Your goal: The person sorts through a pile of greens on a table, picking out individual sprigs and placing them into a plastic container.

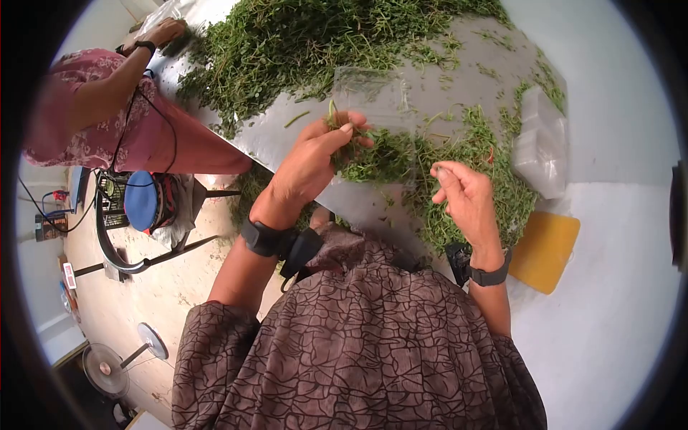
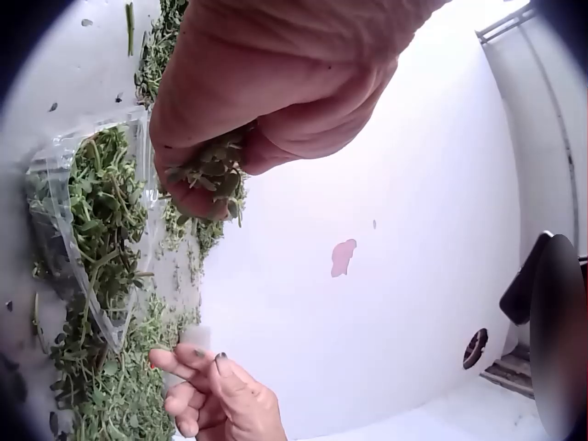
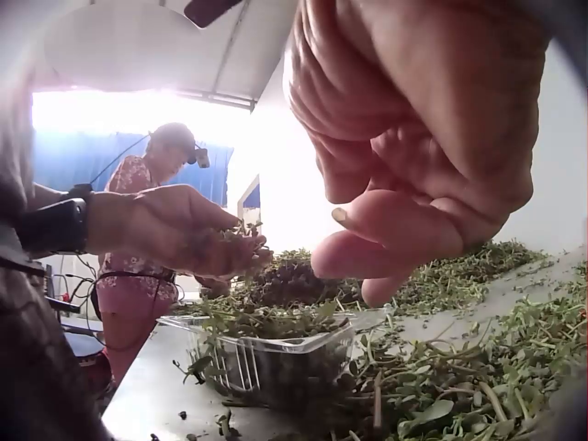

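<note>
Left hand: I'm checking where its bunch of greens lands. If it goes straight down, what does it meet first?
Probably the clear plastic clamshell container of green herbs, directly beneath the left hand; depth is uncertain.

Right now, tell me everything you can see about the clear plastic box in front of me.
The plastic box is a clear, thin-walled container with ribbed sides and a flat rim, its hinged lid open. It sits on the table among loose green herbs, and is already stuffed with leafy sprigs. The left hand hovers above it, pinching a tuft of herbs; the right hand is beside it, not touching it.
</note>
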`<state>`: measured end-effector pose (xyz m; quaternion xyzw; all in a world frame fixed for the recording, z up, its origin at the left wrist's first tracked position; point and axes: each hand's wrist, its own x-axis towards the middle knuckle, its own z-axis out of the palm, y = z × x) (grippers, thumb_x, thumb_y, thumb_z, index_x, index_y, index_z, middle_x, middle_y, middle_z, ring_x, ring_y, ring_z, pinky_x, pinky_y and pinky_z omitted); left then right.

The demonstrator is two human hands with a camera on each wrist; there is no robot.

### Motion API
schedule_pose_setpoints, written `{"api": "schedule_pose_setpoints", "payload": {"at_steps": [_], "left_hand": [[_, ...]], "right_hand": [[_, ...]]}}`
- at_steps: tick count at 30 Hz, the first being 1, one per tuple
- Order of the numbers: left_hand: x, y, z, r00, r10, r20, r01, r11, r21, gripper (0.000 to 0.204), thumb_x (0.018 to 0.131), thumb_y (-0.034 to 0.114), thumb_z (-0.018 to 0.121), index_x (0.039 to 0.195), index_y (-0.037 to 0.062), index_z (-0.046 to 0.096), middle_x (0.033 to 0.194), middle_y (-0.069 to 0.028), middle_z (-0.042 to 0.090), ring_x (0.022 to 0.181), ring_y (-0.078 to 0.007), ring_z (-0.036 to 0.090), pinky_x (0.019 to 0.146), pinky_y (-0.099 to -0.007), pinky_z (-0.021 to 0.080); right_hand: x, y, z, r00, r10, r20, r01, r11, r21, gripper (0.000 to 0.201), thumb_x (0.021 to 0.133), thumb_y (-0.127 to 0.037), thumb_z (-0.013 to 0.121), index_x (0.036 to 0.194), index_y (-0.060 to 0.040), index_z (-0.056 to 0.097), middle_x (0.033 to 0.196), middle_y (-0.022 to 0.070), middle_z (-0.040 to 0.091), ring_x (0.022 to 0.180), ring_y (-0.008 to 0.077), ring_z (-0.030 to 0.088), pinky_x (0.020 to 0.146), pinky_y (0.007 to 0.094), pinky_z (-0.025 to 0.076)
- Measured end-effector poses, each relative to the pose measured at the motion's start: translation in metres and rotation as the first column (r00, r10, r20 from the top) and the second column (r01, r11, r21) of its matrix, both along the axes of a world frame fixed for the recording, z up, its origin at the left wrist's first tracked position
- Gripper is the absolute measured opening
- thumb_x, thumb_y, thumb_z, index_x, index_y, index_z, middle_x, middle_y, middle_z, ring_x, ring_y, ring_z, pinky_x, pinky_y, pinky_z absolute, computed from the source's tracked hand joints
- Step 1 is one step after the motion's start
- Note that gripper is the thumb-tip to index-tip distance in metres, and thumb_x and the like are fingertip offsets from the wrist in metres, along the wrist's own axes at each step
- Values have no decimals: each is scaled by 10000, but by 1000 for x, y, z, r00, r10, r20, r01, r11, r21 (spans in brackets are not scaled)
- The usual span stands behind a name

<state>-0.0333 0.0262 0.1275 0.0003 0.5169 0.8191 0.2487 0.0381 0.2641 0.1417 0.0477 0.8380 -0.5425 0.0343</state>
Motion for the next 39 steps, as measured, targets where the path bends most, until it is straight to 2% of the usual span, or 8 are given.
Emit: {"api": "schedule_pose_setpoints", "payload": {"at_steps": [8, 14, 22, 24, 28, 30, 36, 39], "left_hand": [[17, 11, 18, 973, -232, -16, 231, 973, -18, 364, 988, 178, 416, 1325, 45, 455, 1180, -128, 602, 998, -163, 589, 835, -293, 467], [27, 24, 38, 919, -393, 28, 394, 919, -17, 441, 998, 173, 392, 1415, 37, 354, 1220, -134, 579, 1049, -181, 578, 873, -317, 468], [13, 26, 30, 846, -532, 14, 525, 838, 151, 560, 972, 230, 466, 1445, -4, 277, 1372, -100, 436, 1222, -192, 458, 1015, -352, 385], [14, 23, 29, 836, -548, 41, 530, 824, 203, 553, 974, 217, 463, 1447, -1, 276, 1368, -100, 436, 1203, -191, 472, 1005, -354, 397], [15, 16, 27, 857, -513, 45, 507, 856, 103, 473, 978, 139, 470, 1411, 4, 336, 1280, -83, 499, 1072, -166, 544, 932, -329, 464], [14, 15, 25, 846, -533, 11, 532, 845, 51, 438, 977, 117, 475, 1388, 7, 373, 1241, -76, 528, 1023, -154, 566, 898, -314, 490], [2, 24, 26, 864, -482, -145, 407, 839, -361, 285, 963, 105, 489, 1217, -10, 551, 995, -38, 627, 868, -96, 605, 739, -250, 528], [-3, 23, 32, 817, -557, -150, 389, 724, -569, 266, 953, 119, 511, 1173, -11, 587, 884, -1, 625, 776, -58, 589, 648, -215, 492]], "right_hand": [[12, -7, 17, 1000, 22, 11, -21, 994, -110, 219, 901, -123, 610, 1032, 51, 628, 790, 102, 638, 630, 117, 630, 548, 240, 476], [7, -22, 15, 937, 170, -304, -169, 985, 29, 426, 795, -298, 720, 1051, 31, 630, 972, 164, 635, 881, 317, 626, 758, 377, 500], [9, -46, 11, 966, 56, -252, -72, 996, -51, 288, 780, -146, 708, 1005, 25, 656, 965, 130, 666, 917, 294, 613, 791, 380, 495], [7, -50, 5, 947, -3, -321, -29, 995, -95, 214, 791, -77, 676, 974, 32, 661, 948, 145, 666, 793, 282, 639, 695, 361, 518], [9, -61, 14, 986, -108, -126, 59, 938, -342, 173, 797, -34, 655, 959, 26, 663, 833, 162, 665, 628, 273, 634, 570, 333, 509], [7, -59, 7, 950, -110, -293, 119, 993, 13, 122, 814, -10, 627, 928, 17, 662, 706, 171, 635, 528, 261, 613, 492, 320, 476], [-4, -61, 10, 883, -131, -451, 241, 950, 196, 29, 808, -26, 601, 798, -3, 616, 621, 188, 570, 571, 352, 595, 506, 387, 447], [-7, -55, 12, 905, -74, -419, 207, 937, 281, 61, 791, -36, 598, 750, -2, 569, 613, 194, 552, 581, 389, 574, 506, 421, 427]]}}
